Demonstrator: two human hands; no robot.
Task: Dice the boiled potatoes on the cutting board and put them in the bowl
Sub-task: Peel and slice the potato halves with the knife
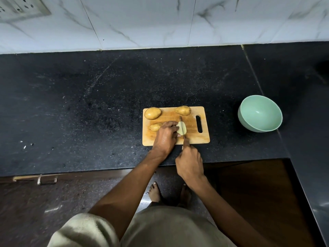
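**Knife set across a potato half on the board**

While the left hand [166, 134] curls its fingers over a cut potato half [182, 130] near the middle of the cutting board [194, 138], the right hand [189, 162] grips the handle of a knife [181, 122], its forefinger stretched along the top. The blade runs across the pale potato half, pointing toward the board's far edge. The wooden board lies near the front edge of the dark worktop [89, 113], its handle slot toward the right end. One whole potato [152, 113] sits at the board's far left corner and a second potato [183, 110] lies along the far edge, right of the middle. A smaller brown potato piece [155, 126] rests by the left edge, just beside the left hand's knuckles. The green bowl [260, 113] stands on the worktop well apart from the board's right end, with nothing visible inside it. White marbled tiles [160, 20] rise behind the worktop's back edge.
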